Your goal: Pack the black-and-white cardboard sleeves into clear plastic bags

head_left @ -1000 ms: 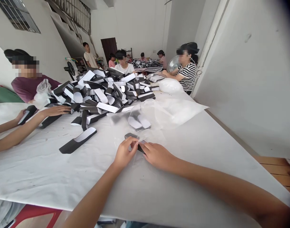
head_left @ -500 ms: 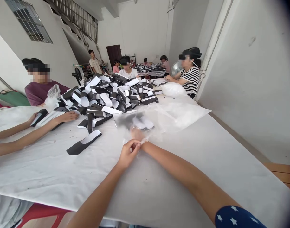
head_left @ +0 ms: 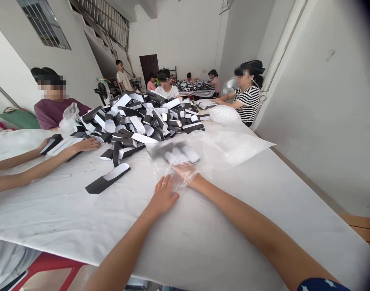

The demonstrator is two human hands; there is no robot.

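A clear plastic bag lies flat on the white-covered table in front of me, its mouth toward me. My right hand is inside the bag's mouth, fingers stretched forward, seen through the film. Just beyond its fingertips, folded black-and-white card pieces lie within the bag. My left hand rests at the near left edge of the mouth, fingers apart and touching the film. One loose folded card piece is on the table to the left.
A large heap of folded card pieces covers the table's far middle. At the left, a co-worker's hands handle similar pieces. A filled white bag stands at the far right, near a person in stripes.
My left hand has loosened from its pinch on the bag's edge near my right wrist and spread its fingers, lower and slightly left. My right hand remains in the bag.
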